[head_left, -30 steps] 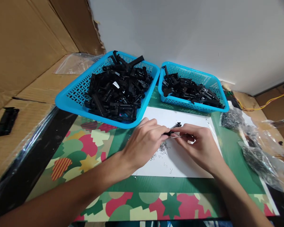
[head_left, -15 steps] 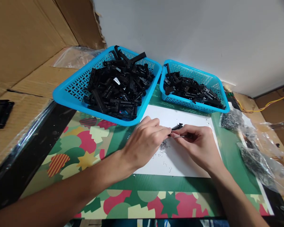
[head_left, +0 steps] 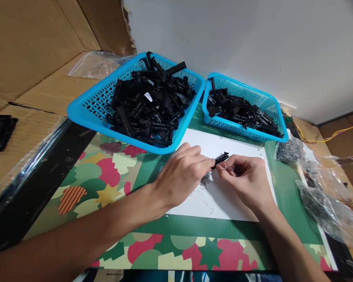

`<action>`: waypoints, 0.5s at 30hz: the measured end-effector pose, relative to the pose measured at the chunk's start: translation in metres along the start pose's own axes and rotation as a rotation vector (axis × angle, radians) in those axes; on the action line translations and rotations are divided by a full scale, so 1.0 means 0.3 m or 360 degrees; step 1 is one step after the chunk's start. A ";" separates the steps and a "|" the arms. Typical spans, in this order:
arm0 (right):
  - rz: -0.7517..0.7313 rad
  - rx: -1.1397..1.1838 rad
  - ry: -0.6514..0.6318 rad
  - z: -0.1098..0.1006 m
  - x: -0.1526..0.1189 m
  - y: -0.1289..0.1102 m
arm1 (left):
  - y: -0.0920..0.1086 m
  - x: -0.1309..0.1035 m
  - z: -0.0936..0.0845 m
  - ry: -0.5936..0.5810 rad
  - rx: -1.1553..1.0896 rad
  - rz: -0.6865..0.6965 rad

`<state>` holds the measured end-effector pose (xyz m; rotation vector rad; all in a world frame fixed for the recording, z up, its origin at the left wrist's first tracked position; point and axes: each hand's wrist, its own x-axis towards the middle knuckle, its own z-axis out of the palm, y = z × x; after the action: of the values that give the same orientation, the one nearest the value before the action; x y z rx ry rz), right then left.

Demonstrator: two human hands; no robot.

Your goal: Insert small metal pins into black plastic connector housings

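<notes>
As more of the black part (head_left: pixel 222 158) is now exposed between the hands, access seems eased: it's pinched by left hand (head_left: pixel 186 170), thin metal piece (head_left: pixel 229 168) (tip hidden) by right hand (head_left: pixel 250 180).

Place: a small workshop-like bench, where I work
Blue baskets (head_left: pixel 79 117) (head_left: pixel 247 132): heaped with black plastic parts (head_left: pixel 153 105), twelve and one o'clock
White sheet (head_left: pixel 232 207): loose metal bits (head_left: pixel 205 181)
Bags (head_left: pixel 319 203): more metal bits, three o'clock

No legible txt, nos. or logos anywhere.
</notes>
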<state>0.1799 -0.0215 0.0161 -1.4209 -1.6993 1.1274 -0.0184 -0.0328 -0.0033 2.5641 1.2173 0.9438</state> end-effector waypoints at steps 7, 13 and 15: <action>0.0010 0.0039 -0.0029 0.009 0.005 0.010 | -0.002 0.002 0.006 -0.0006 -0.0001 -0.0004; 0.0012 0.0045 -0.0135 0.006 0.013 0.012 | -0.015 -0.001 0.012 -0.0019 -0.0008 0.0036; 0.0004 0.0013 -0.0181 -0.005 0.013 0.012 | -0.019 -0.001 0.012 -0.0014 -0.0016 0.0016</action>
<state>0.1819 -0.0174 0.0131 -1.3773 -1.7696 1.2360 -0.0199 -0.0288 -0.0086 2.5662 1.1956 0.9370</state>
